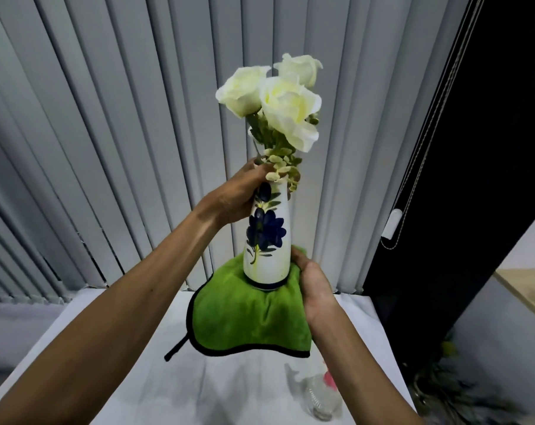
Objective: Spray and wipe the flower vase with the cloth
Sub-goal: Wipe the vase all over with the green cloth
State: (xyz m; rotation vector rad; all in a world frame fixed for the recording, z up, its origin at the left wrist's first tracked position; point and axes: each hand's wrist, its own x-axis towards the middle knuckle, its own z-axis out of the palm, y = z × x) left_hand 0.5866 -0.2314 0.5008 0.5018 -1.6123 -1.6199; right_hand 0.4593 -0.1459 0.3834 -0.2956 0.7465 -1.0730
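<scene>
A white flower vase [267, 240] painted with a dark blue flower is held up above the table, upright. Three white roses [278, 99] stand in it. My left hand [241, 194] grips the vase's neck from the left. My right hand [315, 286] holds a green cloth [247, 320] with a black edge, pressed around the vase's base from below and from the right. The cloth's loose part hangs down in front. A clear spray bottle [318, 397] with a pink part lies blurred on the table, below my right forearm.
The white table [137, 378] spreads below my arms. Grey vertical blinds [122, 148] fill the wall behind. A dark panel with a blind cord [413, 185] stands at the right, with a wooden ledge [523, 289] beyond it and some plant stems [447, 378] near the floor.
</scene>
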